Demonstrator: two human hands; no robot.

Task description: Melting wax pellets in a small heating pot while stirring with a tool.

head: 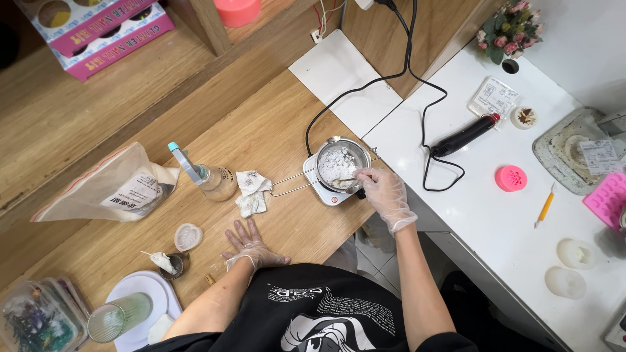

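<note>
Item: right hand (385, 190) pinching thin wooden stick (345, 180) in small steel pot of white flakes (338, 164); left hand (250, 244) flat, empty on wooden worktop (274, 130). Risk: long wire handle (293, 184) knocked, pot tips.

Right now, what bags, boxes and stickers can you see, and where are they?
Clear plastic bag: lying on the wooden table's left, white label.
Pink and white boxes: stacked top left, round windows.
Small bottle: beside the bag, pale label, blue tool inside.
Clear printed packet: on the white counter, near the black tool.
Paper label: on the grey tray, far right.
</note>
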